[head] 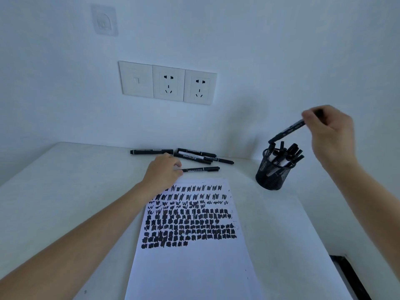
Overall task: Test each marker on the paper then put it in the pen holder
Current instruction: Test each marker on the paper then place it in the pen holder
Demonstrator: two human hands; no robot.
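Note:
My right hand pinches a black marker by its upper end, tilted, with its lower tip just above the rim of the black mesh pen holder, which holds several markers. My left hand grips the end of another black marker lying on the table just beyond the paper. The white paper lies in the middle, its upper half covered with rows of black test scribbles. Several more black markers lie in a loose group near the wall.
A white table stands against a white wall with a row of three socket plates. The table's right edge drops off beside a dark gap at the lower right.

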